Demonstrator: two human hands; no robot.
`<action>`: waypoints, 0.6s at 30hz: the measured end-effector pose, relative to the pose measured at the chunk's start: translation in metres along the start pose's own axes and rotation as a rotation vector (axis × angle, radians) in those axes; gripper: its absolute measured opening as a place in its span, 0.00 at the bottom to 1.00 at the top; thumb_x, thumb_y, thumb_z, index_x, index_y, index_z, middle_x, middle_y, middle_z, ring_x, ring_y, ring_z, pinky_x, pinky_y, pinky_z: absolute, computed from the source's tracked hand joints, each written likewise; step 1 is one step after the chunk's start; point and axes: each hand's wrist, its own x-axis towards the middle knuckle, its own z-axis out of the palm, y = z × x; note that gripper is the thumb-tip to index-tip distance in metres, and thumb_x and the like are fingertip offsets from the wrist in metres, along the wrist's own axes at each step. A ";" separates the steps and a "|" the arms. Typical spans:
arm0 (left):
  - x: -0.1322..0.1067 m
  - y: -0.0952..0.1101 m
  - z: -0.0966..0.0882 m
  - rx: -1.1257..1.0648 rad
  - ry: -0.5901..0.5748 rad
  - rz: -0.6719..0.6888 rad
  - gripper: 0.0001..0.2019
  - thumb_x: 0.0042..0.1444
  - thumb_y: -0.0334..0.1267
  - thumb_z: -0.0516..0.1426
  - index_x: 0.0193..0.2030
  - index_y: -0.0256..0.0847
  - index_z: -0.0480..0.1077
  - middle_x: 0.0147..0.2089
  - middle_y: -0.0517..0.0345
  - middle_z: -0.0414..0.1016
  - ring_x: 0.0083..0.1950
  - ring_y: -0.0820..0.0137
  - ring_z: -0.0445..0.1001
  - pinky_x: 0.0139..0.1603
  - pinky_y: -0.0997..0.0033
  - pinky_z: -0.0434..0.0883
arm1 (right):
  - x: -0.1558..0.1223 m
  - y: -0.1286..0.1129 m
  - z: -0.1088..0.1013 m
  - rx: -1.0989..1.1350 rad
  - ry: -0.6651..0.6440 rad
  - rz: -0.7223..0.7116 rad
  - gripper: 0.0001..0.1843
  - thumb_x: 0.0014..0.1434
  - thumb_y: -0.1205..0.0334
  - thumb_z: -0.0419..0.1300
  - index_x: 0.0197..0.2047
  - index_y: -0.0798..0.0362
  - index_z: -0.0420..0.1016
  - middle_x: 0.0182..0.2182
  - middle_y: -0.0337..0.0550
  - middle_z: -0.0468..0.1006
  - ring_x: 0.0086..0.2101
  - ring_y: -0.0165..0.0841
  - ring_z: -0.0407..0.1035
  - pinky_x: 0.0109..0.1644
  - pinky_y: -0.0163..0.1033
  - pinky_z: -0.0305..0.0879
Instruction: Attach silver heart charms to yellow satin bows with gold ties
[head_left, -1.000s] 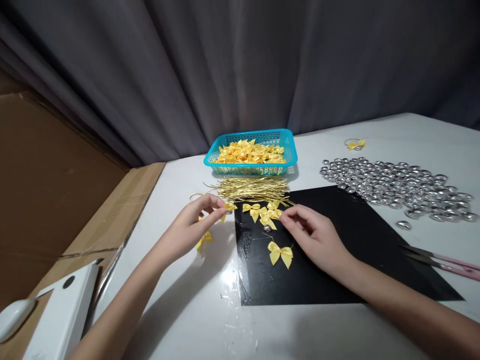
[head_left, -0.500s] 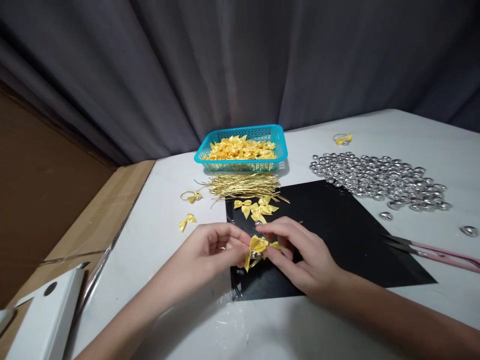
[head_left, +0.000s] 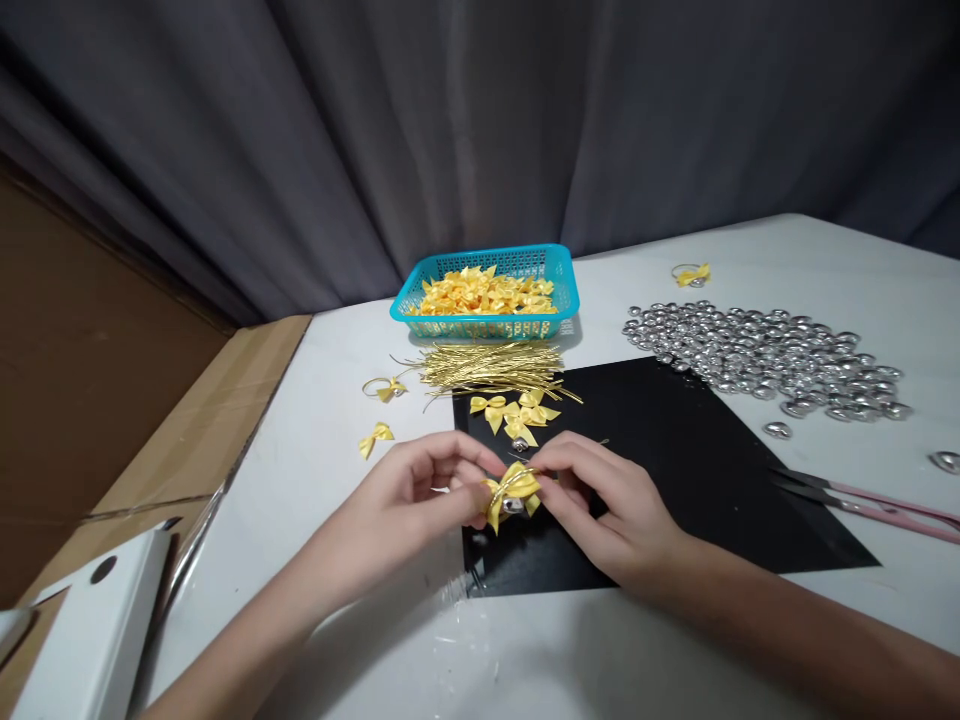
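Observation:
Above the near left part of the black mat (head_left: 675,470), my left hand (head_left: 431,490) pinches the left side of a yellow ribbon bow (head_left: 517,482). A silver heart-shaped bead (head_left: 513,506) hangs at the bow's front. My right hand (head_left: 604,505) is closed at the bow's right side, its fingertips on the gold twist tie (head_left: 525,474) that crosses the bow. The tie's ends are partly hidden by my fingers. Just beyond my hands, several loose yellow bows (head_left: 517,412) and one silver bead (head_left: 520,444) lie on the mat.
A blue basket (head_left: 484,325) of yellow bows stands at the back, with a pile of gold ties (head_left: 491,368) before it. Silver beads (head_left: 765,355) are heaped at right, near pink-handled scissors (head_left: 862,500). Finished-looking bow loops (head_left: 386,388) and a single bow (head_left: 375,438) lie left.
The gold tie now runs across the front of the bow, and my right fingertips have closed in on it. The bow has turned slightly between my hands.

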 end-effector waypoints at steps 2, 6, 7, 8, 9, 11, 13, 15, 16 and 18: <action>-0.001 0.000 -0.001 0.048 0.009 0.040 0.03 0.53 0.35 0.58 0.33 0.39 0.71 0.28 0.61 0.70 0.30 0.74 0.69 0.33 0.76 0.66 | 0.000 0.000 0.000 -0.008 -0.001 0.010 0.06 0.62 0.69 0.52 0.36 0.52 0.69 0.27 0.39 0.72 0.20 0.25 0.60 0.23 0.32 0.57; -0.002 -0.002 -0.002 0.095 0.004 0.052 0.03 0.54 0.35 0.56 0.33 0.39 0.69 0.31 0.61 0.69 0.32 0.73 0.67 0.34 0.74 0.65 | 0.001 0.000 0.000 -0.015 0.011 -0.004 0.06 0.61 0.69 0.52 0.36 0.51 0.69 0.27 0.39 0.72 0.20 0.25 0.60 0.23 0.32 0.58; -0.002 -0.002 -0.002 0.096 0.003 0.051 0.03 0.55 0.36 0.56 0.33 0.40 0.69 0.31 0.60 0.69 0.33 0.73 0.67 0.35 0.74 0.65 | 0.001 0.000 0.001 -0.018 0.013 -0.008 0.06 0.61 0.69 0.52 0.36 0.51 0.69 0.27 0.39 0.72 0.21 0.25 0.60 0.23 0.32 0.57; -0.002 -0.003 -0.003 0.098 0.003 0.052 0.03 0.55 0.36 0.56 0.33 0.40 0.69 0.32 0.60 0.69 0.34 0.73 0.67 0.36 0.73 0.65 | 0.000 0.001 0.001 -0.023 0.015 -0.012 0.06 0.61 0.69 0.52 0.36 0.51 0.69 0.27 0.39 0.72 0.21 0.25 0.60 0.23 0.32 0.57; -0.002 -0.003 -0.003 0.102 0.006 0.052 0.03 0.55 0.36 0.56 0.33 0.40 0.69 0.32 0.60 0.69 0.34 0.73 0.67 0.36 0.73 0.64 | -0.001 0.001 0.001 -0.025 0.011 -0.016 0.06 0.61 0.70 0.52 0.36 0.51 0.68 0.27 0.38 0.71 0.21 0.25 0.60 0.23 0.32 0.58; -0.001 -0.003 -0.002 0.113 0.013 0.052 0.03 0.56 0.36 0.56 0.33 0.40 0.69 0.31 0.61 0.68 0.34 0.73 0.66 0.35 0.73 0.64 | -0.003 0.001 0.001 -0.031 0.008 -0.017 0.05 0.61 0.69 0.54 0.39 0.51 0.68 0.28 0.38 0.71 0.20 0.24 0.59 0.23 0.31 0.58; -0.001 -0.003 -0.001 0.125 0.017 0.048 0.03 0.56 0.36 0.56 0.33 0.40 0.69 0.30 0.62 0.67 0.32 0.74 0.65 0.34 0.74 0.62 | -0.005 0.001 0.001 -0.041 0.012 -0.007 0.11 0.60 0.68 0.56 0.47 0.50 0.67 0.31 0.38 0.71 0.20 0.23 0.58 0.24 0.32 0.60; -0.002 -0.003 0.000 0.132 0.008 0.043 0.04 0.57 0.37 0.55 0.34 0.40 0.69 0.30 0.63 0.66 0.32 0.74 0.65 0.33 0.74 0.61 | -0.006 0.001 0.001 -0.066 0.026 -0.014 0.18 0.59 0.66 0.58 0.53 0.48 0.64 0.34 0.39 0.72 0.20 0.24 0.58 0.25 0.32 0.62; -0.002 -0.003 0.001 0.131 0.000 0.040 0.04 0.57 0.37 0.55 0.34 0.41 0.69 0.30 0.63 0.66 0.32 0.74 0.65 0.34 0.74 0.61 | -0.006 0.000 0.001 -0.084 0.034 -0.033 0.20 0.59 0.66 0.58 0.54 0.48 0.63 0.35 0.40 0.72 0.20 0.24 0.58 0.26 0.32 0.63; -0.003 -0.003 0.002 0.120 -0.012 0.035 0.04 0.58 0.38 0.54 0.36 0.41 0.69 0.32 0.63 0.67 0.33 0.74 0.65 0.35 0.74 0.61 | -0.006 -0.001 0.002 -0.126 0.057 -0.093 0.20 0.58 0.66 0.60 0.53 0.48 0.63 0.36 0.41 0.74 0.22 0.25 0.61 0.26 0.32 0.64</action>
